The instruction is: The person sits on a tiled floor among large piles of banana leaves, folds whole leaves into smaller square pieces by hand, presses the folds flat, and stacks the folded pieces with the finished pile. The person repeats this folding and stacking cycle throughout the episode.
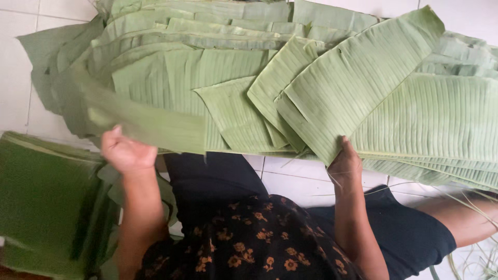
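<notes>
A wide heap of pale green banana leaf pieces (249,67) lies on the white tiled floor in front of me. My left hand (124,150) grips the near edge of a long leaf strip (150,122), which is blurred. My right hand (345,163) holds the lower corner of a broad ribbed leaf piece (353,78) that slants up to the right across the heap. Both forearms reach forward from my lap.
A stack of darker green leaves (46,202) lies at my left side. My lap shows a dark floral garment (249,238) and dark shorts. Thin leaf fibres (467,249) trail on the white floor tiles (290,181) at the lower right.
</notes>
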